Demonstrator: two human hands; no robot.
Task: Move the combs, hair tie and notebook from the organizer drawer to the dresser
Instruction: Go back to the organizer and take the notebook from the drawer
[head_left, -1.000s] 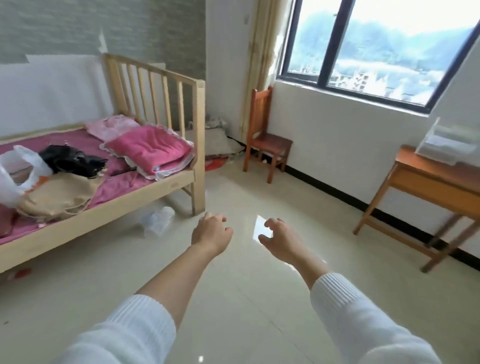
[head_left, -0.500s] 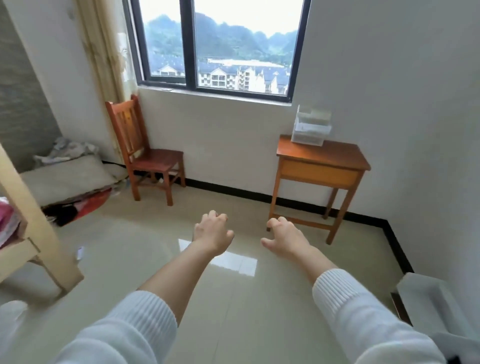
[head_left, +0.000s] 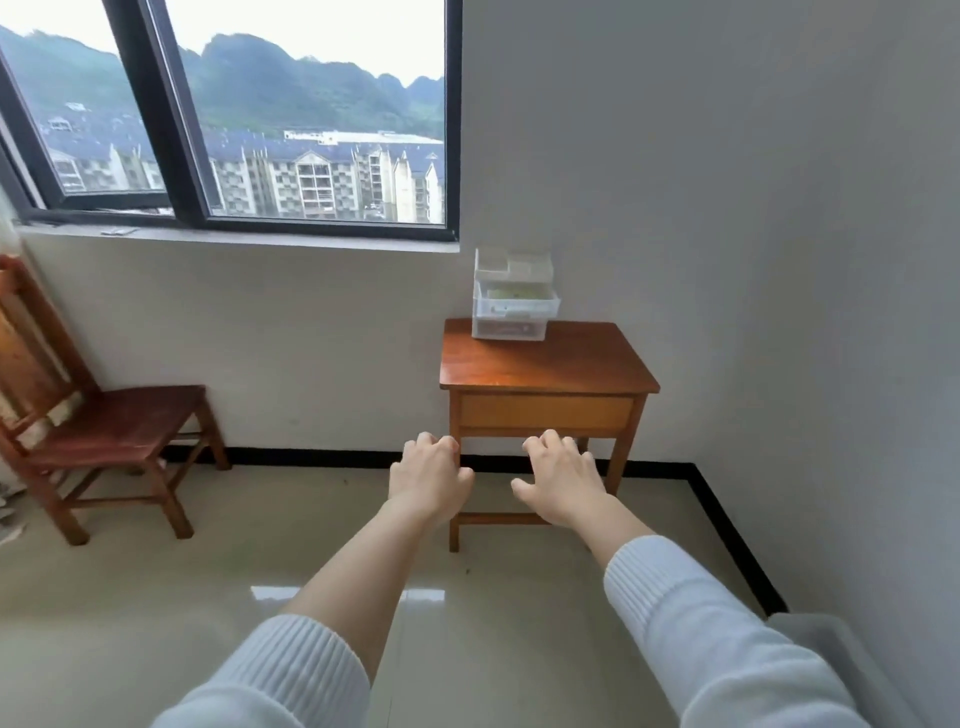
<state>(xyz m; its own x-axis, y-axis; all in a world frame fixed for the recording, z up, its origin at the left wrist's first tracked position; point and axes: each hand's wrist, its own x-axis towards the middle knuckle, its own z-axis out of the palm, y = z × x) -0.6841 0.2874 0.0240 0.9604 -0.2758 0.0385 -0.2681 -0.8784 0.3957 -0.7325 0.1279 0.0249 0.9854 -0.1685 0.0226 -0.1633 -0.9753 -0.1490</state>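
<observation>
A white translucent organizer (head_left: 511, 301) with stacked drawers stands at the back of a small wooden dresser (head_left: 545, 366) against the wall. One drawer juts out a little, with something pale green inside; the combs, hair tie and notebook cannot be made out. My left hand (head_left: 428, 478) and my right hand (head_left: 561, 480) are stretched out in front of me, well short of the dresser, palms down, fingers loosely curled and holding nothing.
A wooden chair (head_left: 98, 421) stands at the left under the window (head_left: 228, 114). A grey object (head_left: 831, 654) sits at the lower right by the wall. Glossy tiled floor (head_left: 208, 597) lies between me and the dresser.
The view has swung right, from the bed past the chair, and the dresser with the organizer is now straight ahead and closer. Both hands have kept their outstretched pose.
</observation>
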